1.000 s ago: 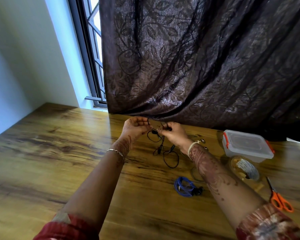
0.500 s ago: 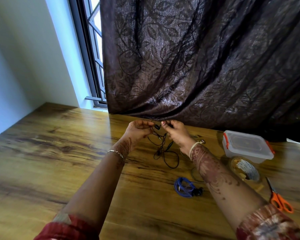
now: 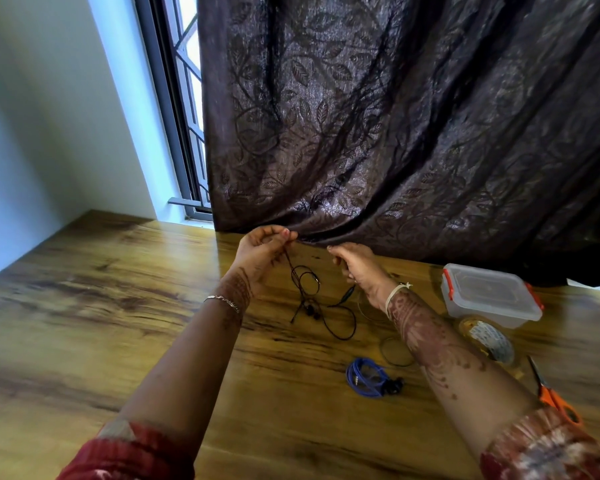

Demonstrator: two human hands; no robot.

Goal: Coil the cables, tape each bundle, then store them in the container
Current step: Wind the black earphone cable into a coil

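Now the hands are apart, vs. together before: left hand [image 3: 261, 251] pinches the thin black earphone cable [image 3: 310, 310], dangling left of the clear plastic container [image 3: 489, 295] w/ orange clips; right hand [image 3: 355, 266] curled, grip unclear. Prob. straightening before coiling.

Curtain [image 3: 395, 116]: dark brown, leaf pattern; tabletop [image 3: 118, 306]: brown wood grain; black cable [image 3: 311, 311]; blue cable [image 3: 362, 375]; container [image 3: 489, 294]: clear, orange clasps; tape [image 3: 469, 324]: yellowish; scissors [image 3: 555, 400]: orange handles; sleeves [image 3: 129, 453]: red, pale print; forearms [image 3: 430, 336]: reddish-brown henna motifs.

Scissors [image 3: 549, 398] handles partly behind right sleeve [image 3: 548, 452]; thin loop [image 3: 382, 349] partly under forearm [image 3: 437, 341]; right hand [image 3: 357, 265] grip on cable [image 3: 343, 338] unclear.
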